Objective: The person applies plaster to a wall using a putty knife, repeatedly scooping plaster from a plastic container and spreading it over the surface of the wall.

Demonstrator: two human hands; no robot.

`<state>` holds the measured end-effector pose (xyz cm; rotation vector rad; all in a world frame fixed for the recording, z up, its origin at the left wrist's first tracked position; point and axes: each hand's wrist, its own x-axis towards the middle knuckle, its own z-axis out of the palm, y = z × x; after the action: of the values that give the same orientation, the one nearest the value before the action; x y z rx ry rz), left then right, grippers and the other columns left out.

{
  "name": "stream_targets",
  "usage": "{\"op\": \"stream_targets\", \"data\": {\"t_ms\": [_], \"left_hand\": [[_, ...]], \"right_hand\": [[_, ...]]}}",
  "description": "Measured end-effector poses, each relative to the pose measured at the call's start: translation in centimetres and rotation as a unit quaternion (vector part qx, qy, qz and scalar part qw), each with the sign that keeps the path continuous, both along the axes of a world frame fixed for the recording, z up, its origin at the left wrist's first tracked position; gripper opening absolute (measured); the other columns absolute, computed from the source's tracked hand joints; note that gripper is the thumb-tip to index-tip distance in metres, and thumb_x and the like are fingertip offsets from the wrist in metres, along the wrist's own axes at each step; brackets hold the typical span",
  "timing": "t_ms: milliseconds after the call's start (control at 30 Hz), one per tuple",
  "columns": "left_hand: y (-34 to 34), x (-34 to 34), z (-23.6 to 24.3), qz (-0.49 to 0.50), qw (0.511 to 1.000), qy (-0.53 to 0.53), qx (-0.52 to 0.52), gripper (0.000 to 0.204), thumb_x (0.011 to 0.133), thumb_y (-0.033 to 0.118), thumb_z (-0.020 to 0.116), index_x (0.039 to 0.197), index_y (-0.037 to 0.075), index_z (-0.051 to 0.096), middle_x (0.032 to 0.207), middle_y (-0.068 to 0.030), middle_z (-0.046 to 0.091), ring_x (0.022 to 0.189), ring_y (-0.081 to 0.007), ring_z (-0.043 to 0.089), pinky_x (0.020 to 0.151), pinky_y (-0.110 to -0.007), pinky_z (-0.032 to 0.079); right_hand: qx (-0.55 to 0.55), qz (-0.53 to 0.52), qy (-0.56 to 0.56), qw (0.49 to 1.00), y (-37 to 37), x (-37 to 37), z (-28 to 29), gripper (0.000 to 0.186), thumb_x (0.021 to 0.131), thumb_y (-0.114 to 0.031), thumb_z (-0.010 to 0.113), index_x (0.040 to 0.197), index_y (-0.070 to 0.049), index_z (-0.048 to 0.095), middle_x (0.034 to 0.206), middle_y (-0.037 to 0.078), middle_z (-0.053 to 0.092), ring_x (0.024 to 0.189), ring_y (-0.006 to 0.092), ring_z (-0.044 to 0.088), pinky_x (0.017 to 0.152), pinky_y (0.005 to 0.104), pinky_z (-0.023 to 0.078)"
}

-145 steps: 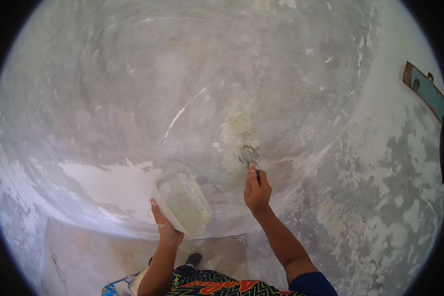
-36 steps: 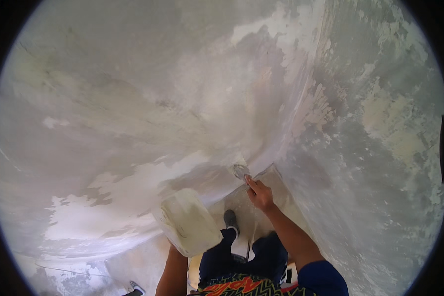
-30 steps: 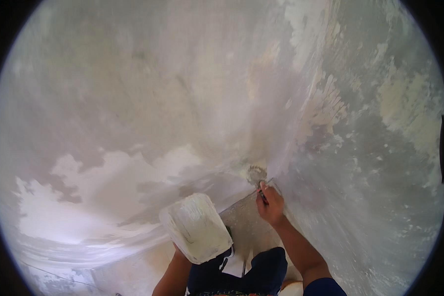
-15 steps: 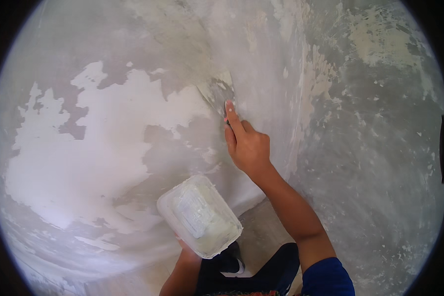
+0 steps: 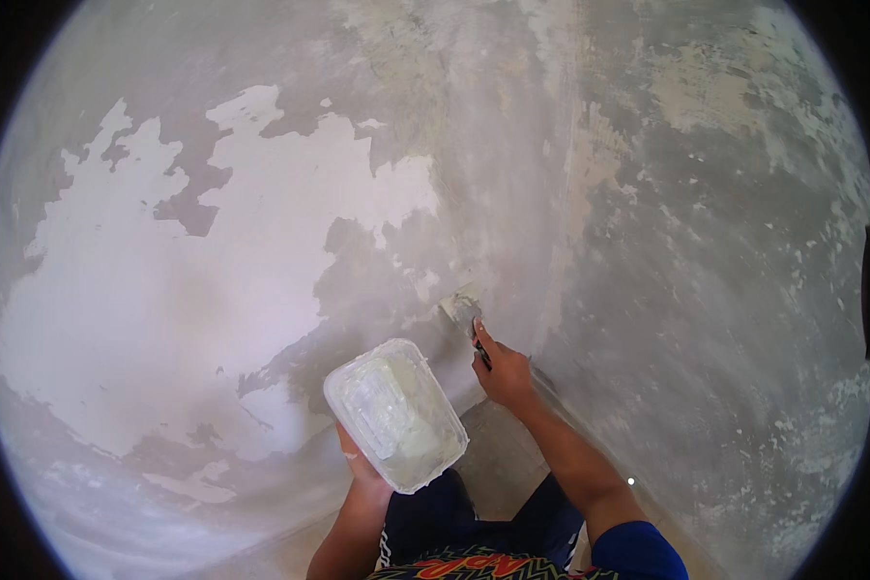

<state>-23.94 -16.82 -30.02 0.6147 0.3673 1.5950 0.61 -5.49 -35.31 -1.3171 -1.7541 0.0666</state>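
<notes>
My right hand (image 5: pixel 503 372) grips the dark handle of a putty knife (image 5: pixel 462 305), index finger stretched along it toward the blade. Pale filler shows on the blade, which lies against the grey wall (image 5: pixel 387 266) low down near the corner. In my left hand (image 5: pixel 360 462) is a white rectangular plastic tub (image 5: pixel 396 416), tilted, its inside coated with whitish filler. That hand supports it from the left side and below; most of its fingers are hidden behind the tub.
A large smooth white patch (image 5: pixel 251 222) covers much of the left wall. The adjoining wall (image 5: pixel 706 290) on the right is grey with scraped, speckled marks. Below the tub, my legs stand over the floor (image 5: pixel 503 459) by the corner.
My right hand has brought the putty knife down the wall, closer to the floor and the tub. The tub has shifted slightly, and the view has turned a little.
</notes>
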Motion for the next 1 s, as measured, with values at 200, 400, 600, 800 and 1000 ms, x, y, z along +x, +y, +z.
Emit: {"op": "stream_targets", "data": {"t_ms": [200,400,600,800,1000], "left_hand": [[0.3,-0.1,1.5,-0.059,0.998,-0.026,0.012,0.068,0.104,0.055,0.049,0.154,0.008,0.044,0.147,-0.0119,0.057,0.129,-0.0315,0.060,0.108,-0.047,0.051],[-0.6,-2.0,0.3,-0.036,0.999,-0.017,-0.022,0.070,0.101,0.055,0.052,0.155,0.010,0.043,0.151,-0.0124,0.054,0.133,-0.0329,0.057,0.109,-0.050,0.051],[-0.4,-4.6,-1.6,-0.037,0.998,-0.025,-0.042,0.074,0.099,0.058,0.054,0.156,0.013,0.042,0.153,-0.0117,0.052,0.135,-0.0352,0.055,0.110,-0.055,0.049],[-0.2,-3.5,-2.2,-0.059,0.995,-0.061,-0.048,0.068,0.102,0.056,0.049,0.155,0.013,0.043,0.152,-0.0102,0.053,0.134,-0.0346,0.056,0.109,-0.056,0.049],[-0.1,-3.8,-1.8,-0.053,0.997,-0.041,-0.030,0.067,0.104,0.057,0.045,0.154,0.013,0.045,0.151,-0.0094,0.054,0.133,-0.0336,0.056,0.110,-0.052,0.048]], "right_hand": [[0.136,0.032,0.071,0.988,0.1,0.8,10.3,0.074,0.092,-0.005,0.067,0.159,-0.004,0.036,0.095,0.018,0.072,0.070,0.0381,0.068,0.065,0.0425,0.056],[0.136,-0.055,0.043,0.988,4.7,-3.1,17.1,0.075,0.094,-0.009,0.063,0.160,-0.001,0.029,0.091,0.022,0.072,0.069,0.0412,0.068,0.064,0.0455,0.056],[-0.021,-0.079,0.045,0.996,3.2,-8.8,5.9,0.087,0.089,-0.015,0.064,0.162,0.003,0.019,0.097,0.022,0.074,0.074,0.0404,0.070,0.068,0.0503,0.058],[-0.185,-0.041,0.034,0.981,-2.2,-4.9,-2.4,0.081,0.090,-0.013,0.064,0.162,-0.008,0.028,0.094,0.021,0.073,0.079,0.0381,0.071,0.074,0.0482,0.057],[-0.323,0.138,0.276,0.895,-5.6,0.7,3.4,0.065,0.093,-0.011,0.057,0.156,-0.007,0.040,0.084,0.015,0.070,0.058,0.0206,0.063,0.055,0.0354,0.053]]}}
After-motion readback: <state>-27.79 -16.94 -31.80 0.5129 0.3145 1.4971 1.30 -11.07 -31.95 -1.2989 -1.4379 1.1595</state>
